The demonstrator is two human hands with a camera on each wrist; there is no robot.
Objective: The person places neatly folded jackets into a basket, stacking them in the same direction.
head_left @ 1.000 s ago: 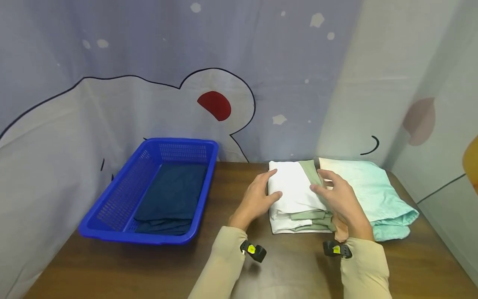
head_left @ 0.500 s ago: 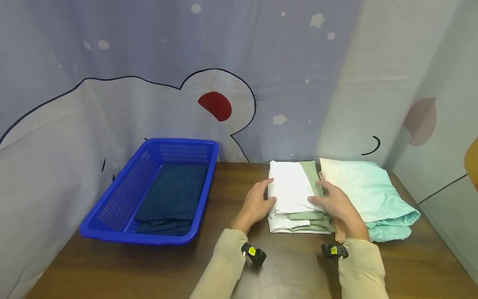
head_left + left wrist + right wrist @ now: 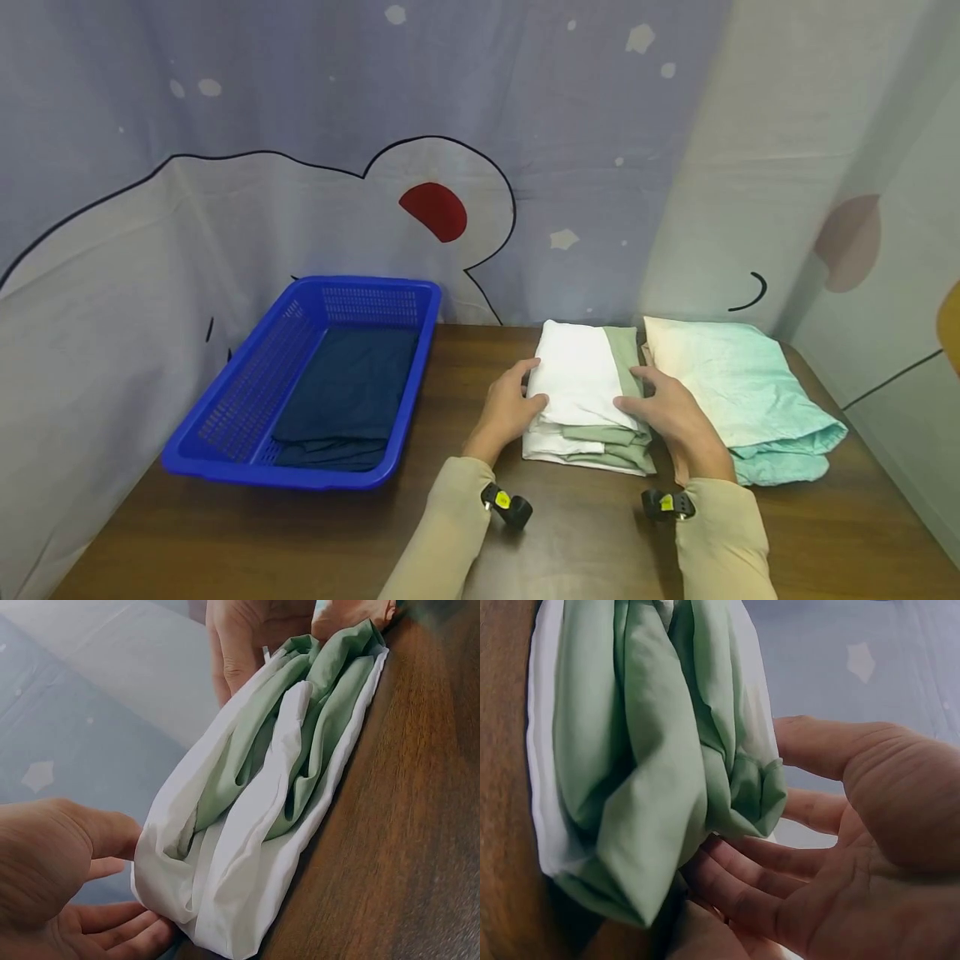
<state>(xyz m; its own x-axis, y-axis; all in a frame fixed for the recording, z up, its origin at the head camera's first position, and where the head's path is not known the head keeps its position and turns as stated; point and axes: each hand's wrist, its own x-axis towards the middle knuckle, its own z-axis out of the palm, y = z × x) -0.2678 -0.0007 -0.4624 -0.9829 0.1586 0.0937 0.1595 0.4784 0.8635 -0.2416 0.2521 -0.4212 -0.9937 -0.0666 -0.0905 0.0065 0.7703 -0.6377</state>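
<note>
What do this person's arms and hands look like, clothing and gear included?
The left sleeve and right sleeve are long and pale beige. The left hand and right hand are bare, without gloves. A black strapped device sits at each wrist, bearing a yellow-green patch.

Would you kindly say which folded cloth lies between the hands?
The white and green cloth, between left hand and right hand; the navy cloth lies in the basket, the aqua cloth farther right.

One basket (image 3: 300, 477); seemingly three garments (image 3: 573, 375)
</note>
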